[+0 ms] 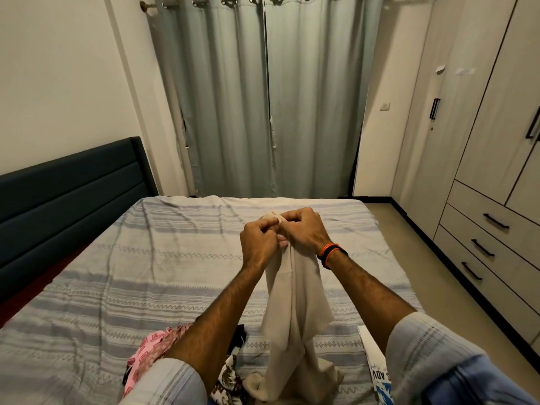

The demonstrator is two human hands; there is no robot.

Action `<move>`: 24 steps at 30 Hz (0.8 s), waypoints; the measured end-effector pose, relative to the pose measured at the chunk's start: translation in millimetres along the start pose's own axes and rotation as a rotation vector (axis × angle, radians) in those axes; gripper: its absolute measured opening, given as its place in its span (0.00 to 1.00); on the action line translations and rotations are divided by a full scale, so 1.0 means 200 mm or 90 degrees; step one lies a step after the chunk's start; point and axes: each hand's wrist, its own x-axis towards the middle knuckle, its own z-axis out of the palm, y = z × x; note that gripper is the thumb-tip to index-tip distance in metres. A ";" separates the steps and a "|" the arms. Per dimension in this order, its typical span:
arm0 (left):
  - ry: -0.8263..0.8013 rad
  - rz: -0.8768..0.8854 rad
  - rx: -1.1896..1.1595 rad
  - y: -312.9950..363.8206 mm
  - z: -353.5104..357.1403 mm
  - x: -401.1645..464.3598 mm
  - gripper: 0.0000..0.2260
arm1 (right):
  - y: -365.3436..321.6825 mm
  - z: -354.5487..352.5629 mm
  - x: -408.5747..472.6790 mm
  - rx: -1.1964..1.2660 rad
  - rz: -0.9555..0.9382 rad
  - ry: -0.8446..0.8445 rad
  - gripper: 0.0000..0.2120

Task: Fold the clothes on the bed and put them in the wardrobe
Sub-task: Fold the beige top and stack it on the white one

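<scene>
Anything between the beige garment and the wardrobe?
Only the wardrobe doors, shut. Both hands, left hand and right hand, hold the beige garment over the bed; the floor strip between shows nothing.

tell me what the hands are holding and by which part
Both the left hand and the right hand grip a beige garment by its bunched top edge, close together; the rest hangs down to the bed.
</scene>
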 end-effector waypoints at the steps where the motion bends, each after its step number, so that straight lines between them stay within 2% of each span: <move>1: -0.015 0.000 -0.002 -0.01 0.00 0.00 0.09 | 0.01 0.00 0.00 -0.008 -0.004 -0.013 0.11; 6: -0.089 0.018 0.056 -0.03 -0.02 0.01 0.14 | 0.03 0.04 0.02 -0.061 0.002 0.041 0.10; 9: -0.006 0.060 0.174 -0.04 -0.06 0.03 0.11 | 0.03 0.02 0.02 -0.031 -0.010 0.039 0.10; 11: 0.051 0.087 0.199 -0.07 -0.09 0.06 0.13 | 0.04 0.00 0.02 -0.003 -0.033 0.012 0.08; 12: 0.041 0.101 0.201 -0.08 -0.10 0.08 0.17 | 0.04 -0.02 0.02 0.007 -0.044 -0.007 0.08; 14: -0.046 0.114 0.195 -0.09 -0.13 0.13 0.23 | 0.04 -0.04 0.02 0.033 -0.066 -0.050 0.08; 17: -0.175 0.115 0.182 -0.06 -0.17 0.18 0.18 | 0.05 -0.08 0.04 0.069 -0.095 -0.102 0.07; 18: -0.192 0.120 0.180 -0.05 -0.18 0.20 0.16 | 0.05 -0.09 0.04 0.079 -0.102 -0.115 0.07; 22: -0.200 0.136 0.119 -0.05 -0.18 0.22 0.20 | 0.07 -0.10 0.04 0.150 -0.086 -0.119 0.04; 24: -0.200 0.124 0.113 -0.04 -0.17 0.22 0.15 | 0.09 -0.10 0.04 0.157 -0.081 -0.112 0.06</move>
